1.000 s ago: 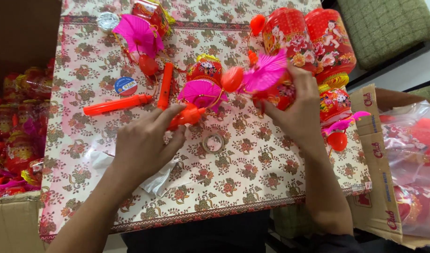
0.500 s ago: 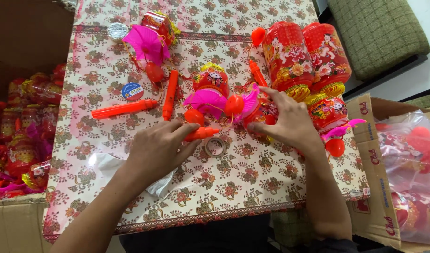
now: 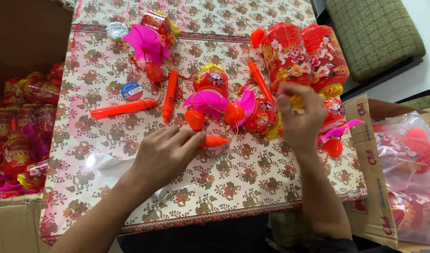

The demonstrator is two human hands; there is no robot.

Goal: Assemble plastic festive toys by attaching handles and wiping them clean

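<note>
1. Head view, the hands: the left hand lies palm down with fingers curled over one end of an orange plastic stick, whose tip pokes out just beyond the fingertips. The right hand is raised with fingers bunched together; what they pinch cannot be told.
2. Counts: three more orange sticks lie free. A long one lies flat ahead and to the left of the left hand, an upright one straight ahead of it, and a slanted one just left of the right hand. Two large red lanterns lie side by side beyond the right hand. Two small round lanterns, one with a pink paper fan below it and another touching the right hand's left side, sit between the hands. A further pink fan lies far ahead of the left hand.
3. Surface and room: the surface wears a floral cloth. A cardboard box of red toys stands left of the left arm, another box with bagged lanterns right of the right arm, and a green cushion far beyond it.
</note>
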